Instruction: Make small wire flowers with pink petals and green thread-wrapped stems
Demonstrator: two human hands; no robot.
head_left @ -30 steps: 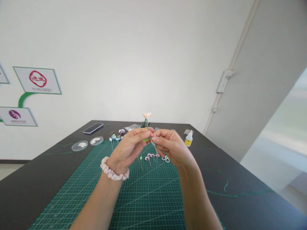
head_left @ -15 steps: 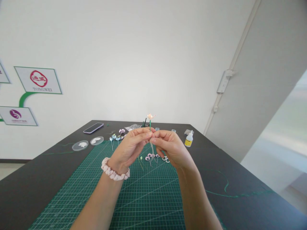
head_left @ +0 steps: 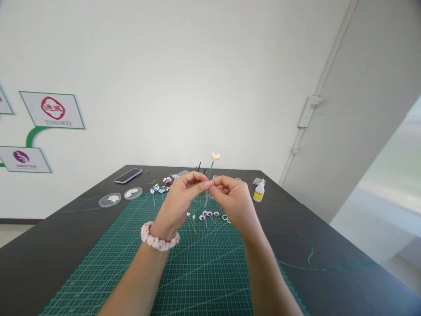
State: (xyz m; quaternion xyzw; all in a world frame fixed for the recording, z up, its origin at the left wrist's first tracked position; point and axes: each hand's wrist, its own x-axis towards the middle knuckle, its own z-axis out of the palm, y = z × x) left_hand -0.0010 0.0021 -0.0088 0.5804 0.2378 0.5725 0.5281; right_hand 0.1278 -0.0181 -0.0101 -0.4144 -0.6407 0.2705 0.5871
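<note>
Two loops (head_left: 226, 218) partly behind right hand (head_left: 234, 199)

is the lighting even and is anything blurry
Head view: the wall is brightest around its middle, dimmer toward the top corners; head view: the flower looks pale, petal detail soft; head view: small lettering on the bottle is unreadable.

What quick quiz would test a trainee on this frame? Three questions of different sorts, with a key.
1. Multiple choice: Where does the phone lie?
A) on the mat
B) in a dish
C) on the table
2. True or false: The scrunchie is around the left wrist.
3. Fill in: The left hand and right hand hold the flower by its ____.

Key: 1. C; 2. True; 3. stem
</note>
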